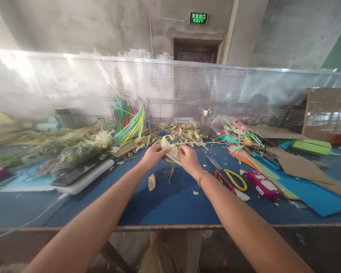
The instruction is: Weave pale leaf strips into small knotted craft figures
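Both my hands meet over the middle of the blue table [165,204]. My left hand [152,154] pinches one end of a pale cream leaf-like strip [170,150], and my right hand [189,159], with a gold bracelet on its wrist, grips the other end. The strip is lifted slightly above the table. A small cream scrap [151,182] lies on the table just below my left wrist. Thin dried strands hang under the strip.
Scissors with red and yellow handles [230,179] and a pink box [264,185] lie right of my right hand. Coloured paper sheets [309,189] and cardboard cover the right side. Coloured straws [129,119], dried husks [184,136], a white tablet-like device [82,176] and a perforated metal screen [187,87] stand behind.
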Available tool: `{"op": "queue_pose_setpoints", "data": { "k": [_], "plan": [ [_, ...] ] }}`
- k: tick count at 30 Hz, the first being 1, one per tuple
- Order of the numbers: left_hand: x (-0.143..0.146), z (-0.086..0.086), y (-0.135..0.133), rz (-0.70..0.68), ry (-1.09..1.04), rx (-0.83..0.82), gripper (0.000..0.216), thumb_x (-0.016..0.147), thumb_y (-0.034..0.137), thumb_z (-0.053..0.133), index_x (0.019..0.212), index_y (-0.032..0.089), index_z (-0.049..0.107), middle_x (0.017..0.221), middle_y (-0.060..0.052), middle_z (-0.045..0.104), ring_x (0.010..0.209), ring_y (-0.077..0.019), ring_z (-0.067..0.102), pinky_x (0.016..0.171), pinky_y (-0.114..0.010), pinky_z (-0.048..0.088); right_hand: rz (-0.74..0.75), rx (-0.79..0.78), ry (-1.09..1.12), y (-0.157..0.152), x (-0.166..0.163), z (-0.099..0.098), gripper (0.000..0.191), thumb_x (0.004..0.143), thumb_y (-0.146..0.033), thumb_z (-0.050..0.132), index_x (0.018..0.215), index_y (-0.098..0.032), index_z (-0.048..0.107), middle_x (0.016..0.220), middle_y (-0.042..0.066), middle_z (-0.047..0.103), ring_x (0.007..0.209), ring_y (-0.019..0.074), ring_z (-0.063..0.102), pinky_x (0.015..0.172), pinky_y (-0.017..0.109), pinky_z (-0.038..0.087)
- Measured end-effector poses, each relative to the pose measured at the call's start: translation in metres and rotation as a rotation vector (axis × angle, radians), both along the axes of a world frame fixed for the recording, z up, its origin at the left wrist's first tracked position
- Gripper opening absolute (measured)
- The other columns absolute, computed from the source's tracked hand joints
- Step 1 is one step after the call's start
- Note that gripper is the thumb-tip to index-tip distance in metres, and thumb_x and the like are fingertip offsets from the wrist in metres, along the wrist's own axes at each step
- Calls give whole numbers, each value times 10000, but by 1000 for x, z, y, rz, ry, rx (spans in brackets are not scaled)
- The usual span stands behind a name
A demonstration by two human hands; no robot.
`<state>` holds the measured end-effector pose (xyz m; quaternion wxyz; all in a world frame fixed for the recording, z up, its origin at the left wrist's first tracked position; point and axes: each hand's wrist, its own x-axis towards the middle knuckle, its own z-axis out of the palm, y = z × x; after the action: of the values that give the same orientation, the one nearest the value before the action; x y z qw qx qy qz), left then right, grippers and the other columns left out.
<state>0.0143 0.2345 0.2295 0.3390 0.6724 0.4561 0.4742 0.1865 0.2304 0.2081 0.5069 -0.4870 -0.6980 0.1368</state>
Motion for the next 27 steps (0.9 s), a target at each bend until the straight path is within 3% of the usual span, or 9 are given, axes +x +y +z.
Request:
{"op": "queue_pose_setpoints", "data": {
  "k": [3,6,10,14,16,19,22,27],
  "plan": [
    [1,-4,3,63,-59,-29,316,715,446,643,584,169,565,486,-2,552,444,-108,464,478,-244,349,16,-44,154,4,1,-1,212,857,-327,479,735,-212,611,707,25,676,640,165,600,582,254,414],
    [-7,-7,13,163,-98,26,279,726,418,620,607,170,570,486,5,539,436,-104,446,458,-239,332,-95,-98,393,15,15,1,262,890,-364,396,797,-216,591,699,32,677,579,172,605,562,280,451],
    [-14,-10,20,224,-65,136,275,750,428,601,641,177,579,498,15,533,441,-103,438,455,-235,324,-296,37,361,22,36,8,199,838,-344,492,865,-192,617,819,68,697,770,204,644,756,348,498],
    [-8,-9,14,191,22,142,281,759,438,594,650,179,593,502,17,535,437,-106,429,455,-240,317,-24,85,256,10,24,9,516,694,-392,709,1162,-203,598,1083,92,671,955,210,628,852,361,498],
    [-3,-7,8,132,56,124,286,755,432,595,619,181,585,499,16,529,445,-107,438,467,-240,328,116,66,215,4,11,7,634,655,-382,747,1246,-243,564,1146,78,650,897,184,634,803,339,513],
    [1,-5,2,-13,122,60,277,733,429,620,611,181,609,488,16,517,442,-109,438,458,-238,314,247,2,262,4,2,4,368,724,-379,679,1056,-221,667,932,45,696,739,153,636,699,294,516],
    [2,-4,1,-45,82,9,279,720,435,637,609,181,602,481,18,508,425,-98,408,441,-232,282,99,-44,486,11,10,6,233,767,-411,620,798,-186,669,686,20,665,607,138,599,611,270,494],
    [-1,-4,5,84,-81,12,291,708,434,656,608,179,557,480,22,510,434,-95,404,450,-227,296,-79,-46,775,19,28,12,240,728,-407,643,691,-177,585,592,-12,599,533,101,530,503,216,425]
  ]
}}
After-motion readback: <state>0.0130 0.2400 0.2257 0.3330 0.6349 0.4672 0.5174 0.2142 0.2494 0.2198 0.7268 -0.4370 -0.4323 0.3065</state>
